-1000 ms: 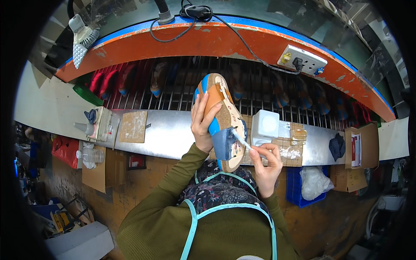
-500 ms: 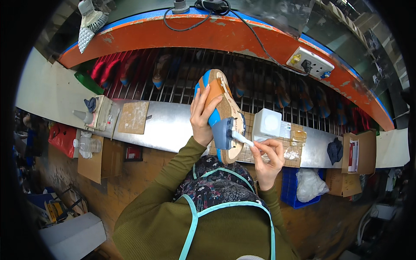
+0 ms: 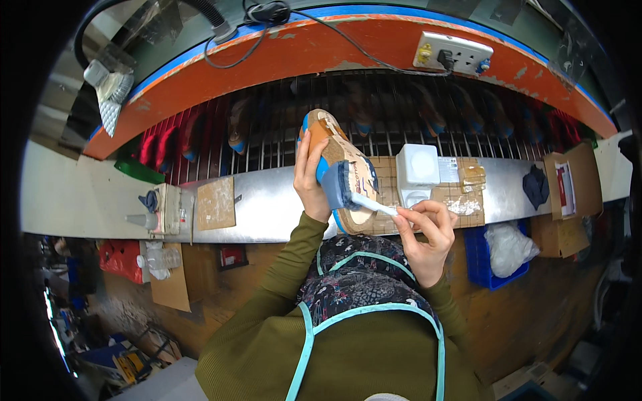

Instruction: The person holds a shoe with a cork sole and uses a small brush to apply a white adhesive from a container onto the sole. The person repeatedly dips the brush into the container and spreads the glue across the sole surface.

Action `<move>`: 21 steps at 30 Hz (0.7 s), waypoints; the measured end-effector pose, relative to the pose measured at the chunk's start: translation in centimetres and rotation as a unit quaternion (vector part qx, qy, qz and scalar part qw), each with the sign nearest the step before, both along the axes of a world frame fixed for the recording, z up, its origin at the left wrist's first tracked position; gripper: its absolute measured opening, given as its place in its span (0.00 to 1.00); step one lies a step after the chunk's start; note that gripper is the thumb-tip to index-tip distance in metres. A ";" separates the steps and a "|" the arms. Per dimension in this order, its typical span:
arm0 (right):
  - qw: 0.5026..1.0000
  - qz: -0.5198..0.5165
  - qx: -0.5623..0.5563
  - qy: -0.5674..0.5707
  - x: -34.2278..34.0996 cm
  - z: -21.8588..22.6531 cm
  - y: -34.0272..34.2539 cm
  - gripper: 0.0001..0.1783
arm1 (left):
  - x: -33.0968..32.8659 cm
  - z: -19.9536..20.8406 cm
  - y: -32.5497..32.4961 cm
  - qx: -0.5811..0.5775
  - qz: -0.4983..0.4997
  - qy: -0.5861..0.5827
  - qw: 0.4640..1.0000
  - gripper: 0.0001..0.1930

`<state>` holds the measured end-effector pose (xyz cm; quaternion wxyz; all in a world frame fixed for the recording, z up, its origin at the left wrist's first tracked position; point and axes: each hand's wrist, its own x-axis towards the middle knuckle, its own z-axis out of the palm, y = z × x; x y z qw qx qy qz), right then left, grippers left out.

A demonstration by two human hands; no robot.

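A blue shoe last (image 3: 323, 167) carries a tan insole (image 3: 358, 219) and is held sole side up over the near edge of the bench. My left hand (image 3: 311, 177) wraps round its left side, with the fingers lying over the brown and orange part. A dark grey-blue strap (image 3: 336, 188) crosses the last and folds onto the insole. My right hand (image 3: 428, 234) pinches the white handle of a small brush (image 3: 374, 204). The brush's tip touches the strap's edge on the insole; its bristles are hard to make out.
Behind the bench runs a barred rack (image 3: 267, 144) with several shoes. A white container (image 3: 418, 167) stands on a brown board right of the last. Further right are a dark cloth piece (image 3: 535, 187) and a cardboard box (image 3: 575, 180). A stained board (image 3: 216, 204) lies left.
The view has shifted, so the bench appears turned. My right hand and the brush have moved slightly right and the brush lies flatter. Both hands keep their holds.
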<state>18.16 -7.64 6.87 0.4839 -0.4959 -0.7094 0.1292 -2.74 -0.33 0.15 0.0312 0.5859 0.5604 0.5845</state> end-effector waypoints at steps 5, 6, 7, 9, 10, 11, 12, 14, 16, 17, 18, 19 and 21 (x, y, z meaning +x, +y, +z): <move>0.994 0.035 0.088 -0.058 0.7 0.2 -0.8 0.13 | 0.3 -0.2 0.3 0.002 -0.038 -0.015 0.999 0.29; 0.996 0.041 0.076 -0.026 1.0 -0.1 -0.7 0.14 | 0.4 -0.3 0.3 0.003 -0.043 -0.019 0.999 0.29; 0.996 0.005 0.083 -0.038 0.9 -0.3 -0.7 0.15 | 0.4 -0.3 0.3 0.005 -0.048 -0.023 0.999 0.29; 0.991 -0.064 0.096 -0.063 0.7 -0.5 -0.7 0.15 | 0.5 -0.6 0.7 0.017 -0.068 -0.029 0.997 0.31; 0.989 -0.052 0.109 -0.089 0.6 -0.6 -1.3 0.15 | 0.5 -1.1 0.9 0.023 -0.078 -0.036 0.996 0.31; 0.990 -0.028 0.114 -0.084 0.6 -0.6 -1.5 0.15 | 0.5 -1.3 1.1 0.031 -0.086 -0.043 0.995 0.32; 0.990 -0.003 0.118 -0.078 0.6 -0.6 -1.6 0.16 | 0.5 -1.4 1.2 0.038 -0.075 -0.017 0.996 0.32; 0.991 0.010 0.122 -0.054 0.8 -0.2 -1.3 0.17 | 0.8 -1.3 1.0 0.031 -0.090 -0.057 0.994 0.33; 0.985 -0.063 0.133 -0.086 1.0 -0.7 -0.9 0.18 | 0.9 -1.6 0.9 0.027 -0.114 -0.099 0.988 0.33; 0.980 -0.099 0.139 -0.102 1.1 -0.9 -0.6 0.18 | 1.0 -1.9 1.1 0.032 -0.115 -0.095 0.988 0.32; 0.978 -0.076 0.146 -0.127 1.0 -0.6 -1.1 0.18 | 1.1 -2.1 1.2 0.036 -0.117 -0.090 0.988 0.31; 0.982 -0.044 0.149 -0.111 0.8 -0.5 -1.4 0.18 | 1.2 -2.3 1.3 0.041 -0.119 -0.086 0.988 0.31; 0.985 0.020 0.154 -0.078 0.6 -0.4 -1.6 0.18 | 1.6 -2.7 1.2 0.020 -0.186 -0.222 0.957 0.27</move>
